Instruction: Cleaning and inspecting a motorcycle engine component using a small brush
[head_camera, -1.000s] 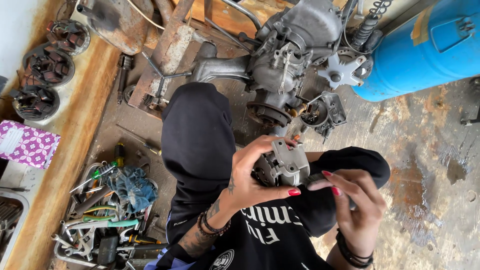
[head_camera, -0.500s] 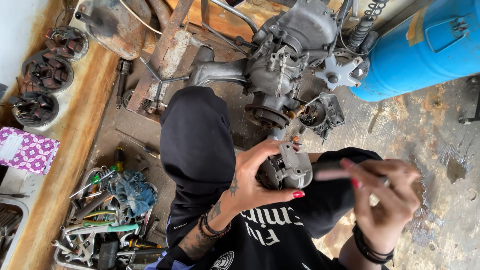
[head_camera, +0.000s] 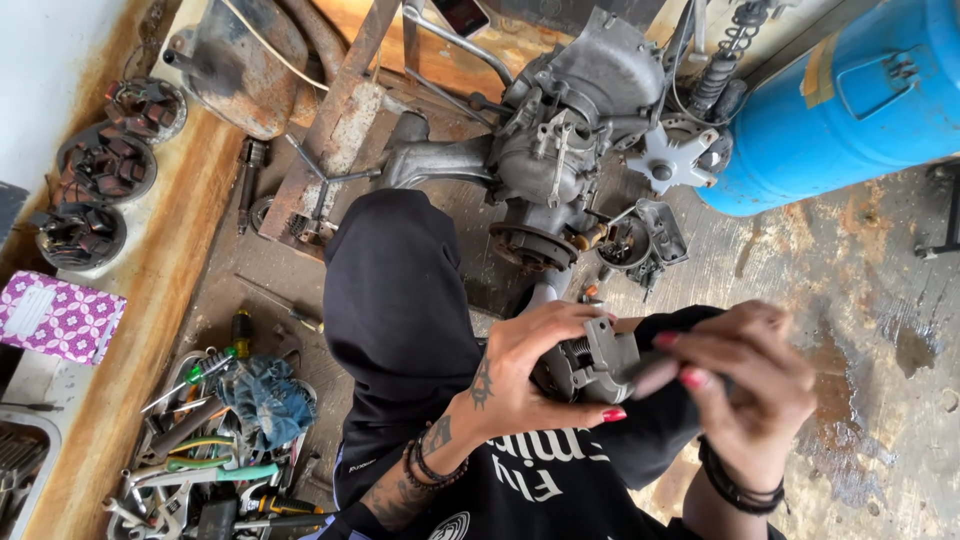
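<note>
Low in the frame's centre, the left hand (head_camera: 530, 375) grips a small grey metal engine part (head_camera: 590, 362) over the lap; the right hand (head_camera: 745, 385), blurred, closes on its right end. A heap of hand tools (head_camera: 215, 450) lies lower left. Farther up sit the grey engine (head_camera: 570, 130) and a blue tank (head_camera: 840, 100), upper right.

Single head-worn camera, aimed steeply downward from above the person's lap, close to both hands (head_camera: 640, 380); the concrete floor (head_camera: 860, 300) fills the background.
</note>
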